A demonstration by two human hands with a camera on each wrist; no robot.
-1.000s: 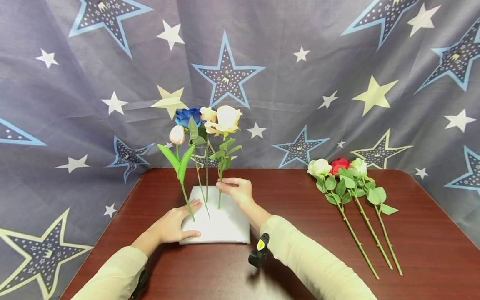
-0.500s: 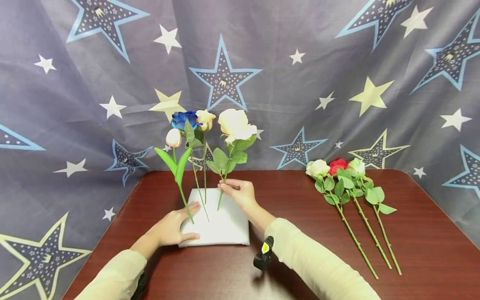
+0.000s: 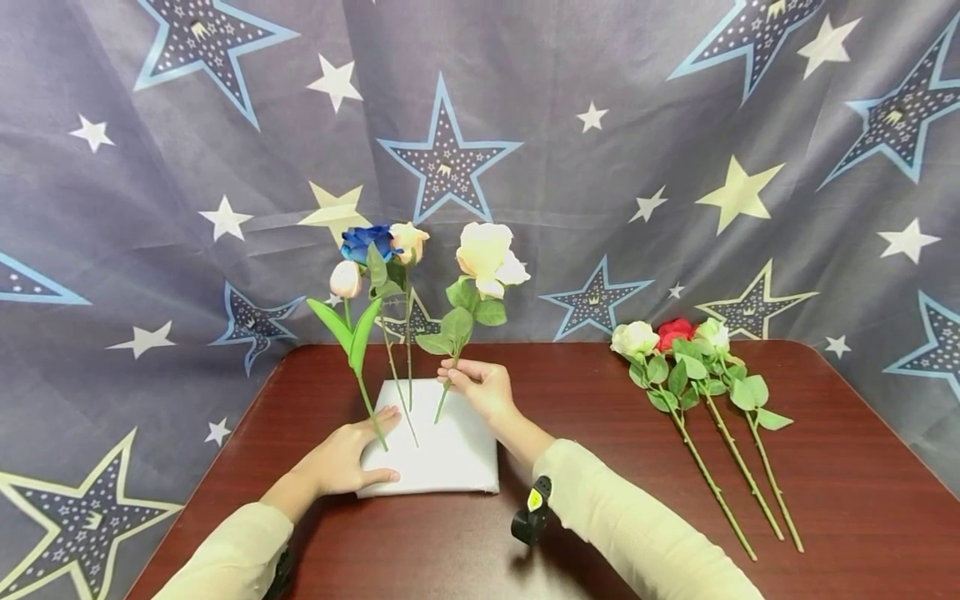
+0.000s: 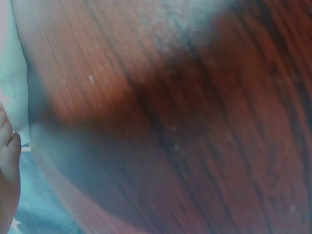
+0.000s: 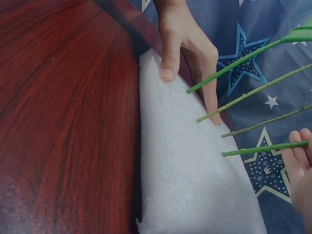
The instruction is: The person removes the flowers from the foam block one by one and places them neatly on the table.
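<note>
My left hand point(image 3: 347, 457) rests on the left side of a white foam block point(image 3: 446, 462), fingers over its top and thumb along the front. With thumb and fingers, my right hand point(image 3: 483, 390) pinches the stem of a cream rose point(image 3: 483, 254), which leans to the right. In the right wrist view, the tip of that rose's green stem point(image 5: 258, 148) meets the block. A pale pink tulip point(image 3: 346, 279), a blue rose point(image 3: 366, 243) and a peach rose point(image 3: 408, 242) stand in the block to the left, their stems slightly tilted.
On the right of the brown table point(image 3: 600, 467) lie a white rose point(image 3: 635, 338), a red rose point(image 3: 674, 332) and another white rose point(image 3: 712, 334), stems toward the front. A grey star-patterned cloth point(image 3: 555, 208) hangs behind the table.
The cream rose has swung from nearly upright to a rightward lean, its bloom moving away from the peach rose. My right hand keeps its pinch low on the stem; my left hand stays on the block.
</note>
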